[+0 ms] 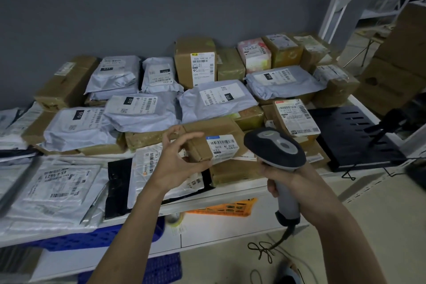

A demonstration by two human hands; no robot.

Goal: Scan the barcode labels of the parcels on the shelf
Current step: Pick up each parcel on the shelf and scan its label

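Observation:
A white shelf carries several parcels: brown cardboard boxes and grey poly mailers, most with white barcode labels facing up. At the front centre my left hand grips the left end of a small brown box, thumb under and fingers over. Its white barcode label faces up. My right hand holds a grey and black barcode scanner by its handle just right of that box, its head over the box's right edge. The scanner's cable hangs down toward the floor.
A black slotted tray lies at the shelf's right end. Flat grey mailers cover the front left. An orange crate and a blue crate sit below the shelf. Cardboard boxes are stacked at right, beside a white rack frame.

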